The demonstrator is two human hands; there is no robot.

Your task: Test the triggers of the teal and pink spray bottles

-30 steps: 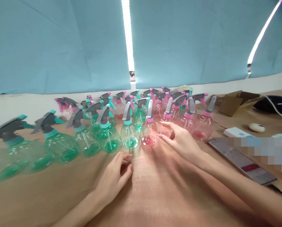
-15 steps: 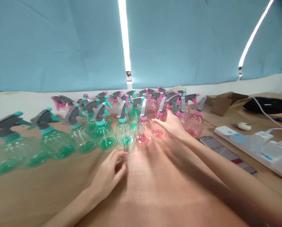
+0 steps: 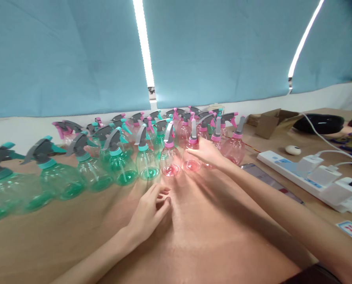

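Note:
My right hand [image 3: 207, 153] reaches forward and wraps the right side of a pink spray bottle [image 3: 190, 161] with a grey trigger, in the front row of bottles. Another pink spray bottle [image 3: 170, 161] stands just left of it. My left hand [image 3: 151, 208] rests on the brown table [image 3: 211, 236] in front of the row, fingers loosely curled, holding nothing. It is nearest to a green spray bottle [image 3: 146, 165].
Several green spray bottles [image 3: 60, 179] run leftward and several pink ones [image 3: 234, 146] fill the back right. A phone [image 3: 266, 180], a white power strip [image 3: 294, 171] with plugs, a white mouse [image 3: 293, 150], a cardboard box [image 3: 270, 120] and a black object [image 3: 319, 123] lie at the right.
My right hand has moved from the table in front of the pink bottles onto one pink bottle. My left hand shifted slightly right. The view has swung to the right.

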